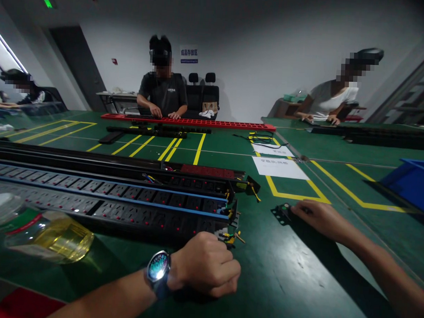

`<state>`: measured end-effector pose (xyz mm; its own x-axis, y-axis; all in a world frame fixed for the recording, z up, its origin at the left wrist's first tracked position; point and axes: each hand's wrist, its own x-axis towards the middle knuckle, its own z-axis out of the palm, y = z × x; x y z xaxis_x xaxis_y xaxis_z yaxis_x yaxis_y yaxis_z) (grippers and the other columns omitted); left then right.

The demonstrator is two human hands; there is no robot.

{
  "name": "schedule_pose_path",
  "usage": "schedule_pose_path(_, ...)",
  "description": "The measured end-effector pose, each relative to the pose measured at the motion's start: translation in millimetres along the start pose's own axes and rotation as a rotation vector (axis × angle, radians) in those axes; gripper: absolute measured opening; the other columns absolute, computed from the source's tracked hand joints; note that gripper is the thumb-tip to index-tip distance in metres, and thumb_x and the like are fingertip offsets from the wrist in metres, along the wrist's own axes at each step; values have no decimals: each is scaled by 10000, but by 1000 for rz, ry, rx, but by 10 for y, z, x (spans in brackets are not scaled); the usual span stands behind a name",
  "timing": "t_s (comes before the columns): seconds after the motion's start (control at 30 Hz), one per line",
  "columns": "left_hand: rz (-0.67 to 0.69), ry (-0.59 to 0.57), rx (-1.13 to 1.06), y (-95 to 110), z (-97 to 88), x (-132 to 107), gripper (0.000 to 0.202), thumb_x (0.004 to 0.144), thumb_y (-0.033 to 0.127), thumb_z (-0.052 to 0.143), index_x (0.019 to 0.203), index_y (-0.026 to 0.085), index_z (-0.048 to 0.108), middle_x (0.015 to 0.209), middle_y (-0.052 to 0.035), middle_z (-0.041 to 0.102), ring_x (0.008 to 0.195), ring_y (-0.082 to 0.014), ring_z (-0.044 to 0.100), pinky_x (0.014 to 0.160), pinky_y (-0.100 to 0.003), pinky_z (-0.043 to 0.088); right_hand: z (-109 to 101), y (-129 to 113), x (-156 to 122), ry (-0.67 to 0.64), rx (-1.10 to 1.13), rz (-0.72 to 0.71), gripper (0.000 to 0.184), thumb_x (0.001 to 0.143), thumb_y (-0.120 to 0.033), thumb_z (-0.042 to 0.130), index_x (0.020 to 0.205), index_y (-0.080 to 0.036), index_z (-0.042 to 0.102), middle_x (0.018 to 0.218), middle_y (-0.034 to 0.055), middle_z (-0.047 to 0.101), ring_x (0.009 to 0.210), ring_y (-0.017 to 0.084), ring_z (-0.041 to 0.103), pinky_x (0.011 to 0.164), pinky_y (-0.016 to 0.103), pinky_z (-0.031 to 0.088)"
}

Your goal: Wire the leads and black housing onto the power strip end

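Left hand: the left hand (208,265) is curled into a fist, knuckles up, beside the near strip's right end; cannot tell whether anything is inside.
Wrist: a watch (158,267) with a lit face sits on the left wrist.
Right hand: the right hand (312,217) is nearly closed, fingertips pinching the edge of a small part.
Small part: a black plate (278,213) with holes, at the right hand's fingertips, low over or on the counter (260,276); contact beneath it unclear.
Socket strips: long black socket strips (143,217) with red dots and blue edging lie side by side, running off to the left.
Strip ends: short wires (235,236), some yellow and green, stick out near the left hand.
Bottle: a clear bottle (61,237) of yellow liquid, white-capped, in front of the strips at left.
Paper: two white sheets (279,168) beyond the right hand, among yellow tape lines (301,198).
Bin: a blue bin (411,184) at the right edge.
Far side: a long red rail (213,124) lies before a person in a dark shirt (165,94), whose hands are on it.
Others: a person in light clothing (327,100) at right, another person (33,92) at far left.
Back wall: dark chairs (210,91) and a sign (189,53).
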<state>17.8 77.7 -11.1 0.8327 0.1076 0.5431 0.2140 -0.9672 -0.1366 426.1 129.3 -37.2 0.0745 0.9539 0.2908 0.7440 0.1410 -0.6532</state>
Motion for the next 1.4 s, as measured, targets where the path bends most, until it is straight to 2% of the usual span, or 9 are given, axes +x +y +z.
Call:
schedule_pose_path(0.1,4,-5,9,0,1,1,269,945,245,600,681,224,553,565,50,531,487,-128,471,492,-318,304,-125,253,42,-221,-221,19,370,849,-568,632,633,-272,685,634,95,681,579,274,630,562,383,426)
schedule_pose_path(0.27,0,4,2,-3,24,-12,243,929,236,597,697,230,528,559,55,523,482,-128,456,489,-333,272,-186,201,28,-233,-473,83,342,948,-441,522,683,-265,650,737,115,714,676,289,685,593,380,436)
schedule_pose_path(0.37,0,0,-3,-2,20,-10,251,938,231,598,699,230,522,570,52,534,492,-129,466,486,-341,263,-75,-104,-41,-107,-493,2,331,992,-463,499,795,-260,670,838,121,732,730,294,697,597,380,452)
schedule_pose_path(0.47,-9,22,-20,1,0,2,257,946,216,595,698,225,526,589,47,555,503,-135,478,480,-355,260,154,-542,-181,-29,-356,-172,361,1050,-466,457,1221,-258,699,992,105,733,812,273,716,692,382,539)
schedule_pose_path(0.6,-17,57,-40,0,-14,11,261,951,190,580,696,219,535,601,40,574,507,-140,474,479,-365,258,504,-1086,-397,-127,-260,-439,589,1074,-432,507,1637,-276,433,1332,135,667,1108,284,707,914,423,598)
schedule_pose_path(0.87,-25,31,-47,0,-21,9,259,968,175,552,713,219,543,616,28,581,525,-146,472,501,-364,260,699,-1392,-454,-190,-307,-576,306,1101,-350,506,1295,-190,682,1150,123,736,1021,279,673,895,421,562)
schedule_pose_path(1.03,-33,32,-78,1,-41,24,302,1000,165,507,705,220,544,615,27,571,522,-152,453,498,-375,263,639,-1191,-391,-52,-180,-441,173,1030,-257,515,980,-230,678,886,63,710,828,230,664,755,345,526)
schedule_pose_path(1.27,-32,63,-91,-12,-62,51,337,1028,153,465,707,215,545,613,33,549,530,-156,430,519,-381,271,230,-630,-81,167,484,154,342,793,-424,770,1062,-223,706,783,20,729,681,202,664,582,289,493)
schedule_pose_path(1.4,-39,74,-98,-18,-65,63,350,1018,130,455,686,213,528,596,36,520,524,-152,403,516,-374,268,-80,-296,60,353,815,433,424,682,-306,856,1085,-223,757,811,-2,721,596,131,592,463,210,433)
